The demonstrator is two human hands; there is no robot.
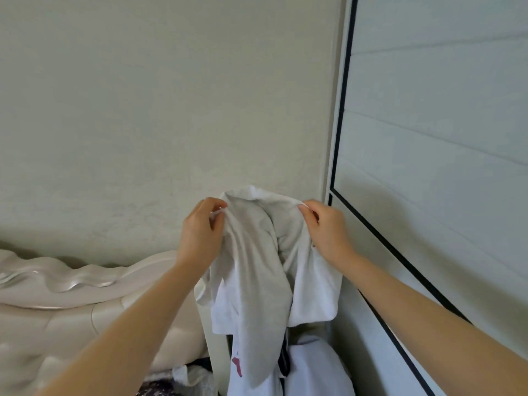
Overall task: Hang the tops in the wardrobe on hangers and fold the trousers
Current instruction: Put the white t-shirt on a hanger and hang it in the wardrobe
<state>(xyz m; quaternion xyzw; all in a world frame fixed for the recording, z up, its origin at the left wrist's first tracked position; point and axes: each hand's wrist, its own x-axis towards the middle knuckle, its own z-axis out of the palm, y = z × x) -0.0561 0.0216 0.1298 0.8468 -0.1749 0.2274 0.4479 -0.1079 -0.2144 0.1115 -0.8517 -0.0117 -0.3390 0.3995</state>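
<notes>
Head view only: holding a white top (257, 281) up in front of the plain wall (171, 95), pretty crumpled tbh. Pinching its upper edge with the left hand (200, 232) on one side and the right hand (328, 232) on the other, clamping thumb and fingers (214, 221) right onto the cloth. Hanging straight down from those two pinches, long axis running vertical, bunching and twisting through the middle, lower end dropping out of frame next to a heap of other clothes (183, 378). Showing a red print (237, 367) low down, not managing to tell if belonging to this top or another white piece behind. Sitting evenly between both hands, neither really nearer. Facing what's looking like the wardrobe door (428, 138) just off right, putting the right hand closer to it and leaving the cream headboard (57, 281) off left. Not spotting any hanger. Guessing at sorting out the shoulders right now, probably needing a sideways spread before slipping a hanger in
</notes>
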